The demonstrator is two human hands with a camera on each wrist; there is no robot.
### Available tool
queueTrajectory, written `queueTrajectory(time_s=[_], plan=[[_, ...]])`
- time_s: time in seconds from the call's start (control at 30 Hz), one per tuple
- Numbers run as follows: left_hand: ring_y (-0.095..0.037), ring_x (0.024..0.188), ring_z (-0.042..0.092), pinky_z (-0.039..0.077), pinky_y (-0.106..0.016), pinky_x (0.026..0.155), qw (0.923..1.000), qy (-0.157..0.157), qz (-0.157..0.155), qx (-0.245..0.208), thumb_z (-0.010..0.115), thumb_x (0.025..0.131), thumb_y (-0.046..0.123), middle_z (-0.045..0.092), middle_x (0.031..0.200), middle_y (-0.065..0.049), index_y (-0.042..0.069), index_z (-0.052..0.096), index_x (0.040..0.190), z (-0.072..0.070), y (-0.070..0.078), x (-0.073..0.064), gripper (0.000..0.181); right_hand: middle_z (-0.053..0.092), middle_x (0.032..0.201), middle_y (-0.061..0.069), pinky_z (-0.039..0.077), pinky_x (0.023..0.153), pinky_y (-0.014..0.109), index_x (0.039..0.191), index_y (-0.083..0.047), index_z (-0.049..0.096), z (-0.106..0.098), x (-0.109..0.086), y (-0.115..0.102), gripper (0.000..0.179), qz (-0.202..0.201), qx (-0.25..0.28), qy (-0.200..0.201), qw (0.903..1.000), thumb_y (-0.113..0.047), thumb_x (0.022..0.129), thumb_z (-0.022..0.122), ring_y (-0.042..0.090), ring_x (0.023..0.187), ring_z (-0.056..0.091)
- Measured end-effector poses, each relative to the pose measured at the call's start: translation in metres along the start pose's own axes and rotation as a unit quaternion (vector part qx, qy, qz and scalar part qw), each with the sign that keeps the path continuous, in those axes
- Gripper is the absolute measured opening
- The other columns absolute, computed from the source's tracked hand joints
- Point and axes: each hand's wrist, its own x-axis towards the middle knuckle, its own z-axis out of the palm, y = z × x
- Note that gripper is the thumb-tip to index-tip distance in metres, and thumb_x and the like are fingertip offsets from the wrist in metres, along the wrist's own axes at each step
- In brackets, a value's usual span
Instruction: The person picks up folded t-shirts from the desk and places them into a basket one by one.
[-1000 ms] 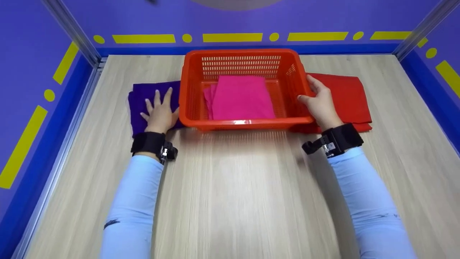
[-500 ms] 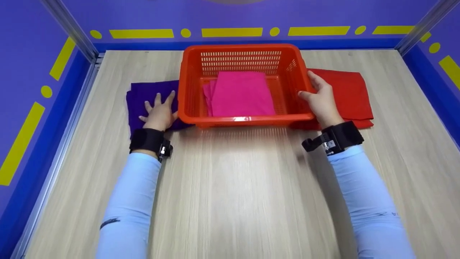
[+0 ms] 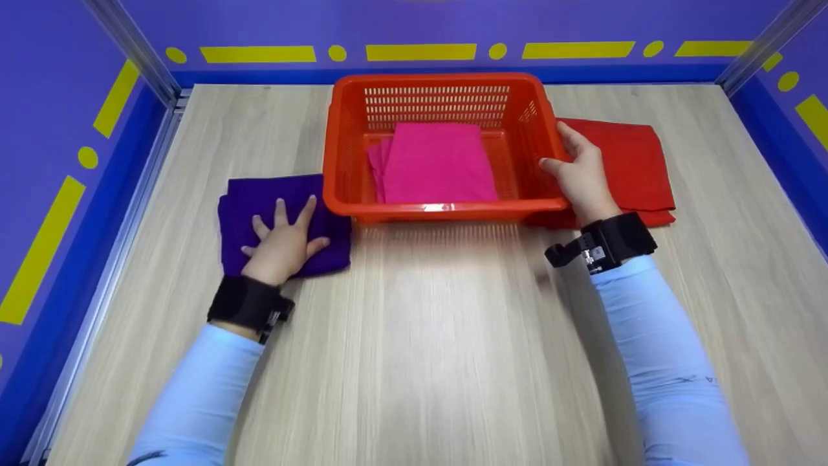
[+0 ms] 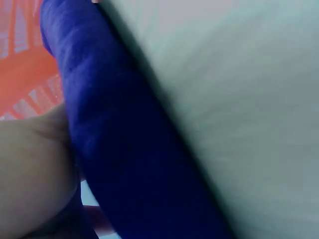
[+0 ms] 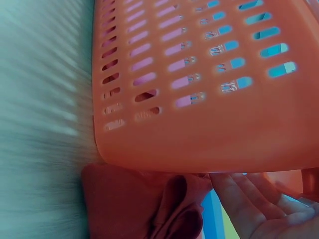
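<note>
Purple cloth lies on pale wood between blue walls.

Pale wood-grain flat tabletop | far middle: orange-red rectangular perforated plastic basket | left: dark purple folded fabric cloth | right: bright red folded fabric cloth, partly hidden by the basket

Left arm, one, sleeved: is slanting forward and inward. Left hand, one: is lying palm down, fingers spreading apart, thumb pointing rightward. Right arm, one, sleeved: is likewise slanting. Right hand, one: is gripping between thumb and fingers.
</note>
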Motion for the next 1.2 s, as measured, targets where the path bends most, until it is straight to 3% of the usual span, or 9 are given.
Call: queueTrajectory(time_s=[0.37,0.5,0.83,1.07,1.2], plan=[[-0.066,0.125,-0.004,0.015,-0.084,0.077,0.9987,0.033,0.025,0.03,0.051,0.092,0.046,-0.005,0.151,-0.029,0.03,0.006,0.152,0.034,-0.005,-0.066,0.076,0.037,0.145,-0.001,0.037,0.104,0.038,0.148,-0.03,0.027,-0.003,0.004,0.009,0.066,0.002,0.004,0.0,1.0,-0.007,0.093,0.055,0.022,0.124,0.038],[-0.064,0.128,-0.003,0.017,-0.083,0.079,0.9983,0.033,0.023,0.042,0.052,0.091,0.046,-0.003,0.152,-0.026,0.031,0.009,0.152,0.046,-0.001,-0.082,0.075,0.036,0.146,-0.002,0.037,0.104,0.039,0.149,-0.03,0.027,-0.002,0.001,0.006,0.066,0.005,0.004,0.0,1.0,-0.008,0.093,0.055,0.022,0.124,0.038],[-0.064,0.127,0.005,0.023,-0.082,0.078,0.9957,0.067,0.025,0.06,0.055,0.089,0.048,0.007,0.152,-0.027,0.03,0.016,0.151,0.064,0.029,-0.09,0.076,0.037,0.145,0.003,0.037,0.104,0.037,0.149,-0.024,0.026,-0.003,0.004,0.007,0.066,-0.012,-0.004,0.005,0.9999,-0.004,0.093,0.054,0.022,0.124,0.039],[-0.066,0.125,0.011,0.029,-0.079,0.078,0.9934,0.066,0.019,0.092,0.054,0.087,0.053,0.012,0.151,-0.029,0.028,0.017,0.151,0.078,0.069,-0.085,0.078,0.037,0.145,0.0,0.038,0.103,0.038,0.149,-0.028,0.026,-0.003,0.007,0.011,0.066,-0.006,-0.003,0.003,1.0,-0.007,0.093,0.055,0.022,0.123,0.04],[-0.068,0.122,0.016,0.035,-0.076,0.075,0.9906,0.074,0.032,0.111,0.055,0.086,0.053,0.017,0.149,-0.031,0.024,0.021,0.151,0.085,0.092,-0.083,0.079,0.036,0.146,-0.001,0.038,0.103,0.039,0.149,-0.03,0.026,-0.002,0.006,0.01,0.066,0.001,0.0,0.001,1.0,-0.008,0.094,0.054,0.022,0.124,0.039]])
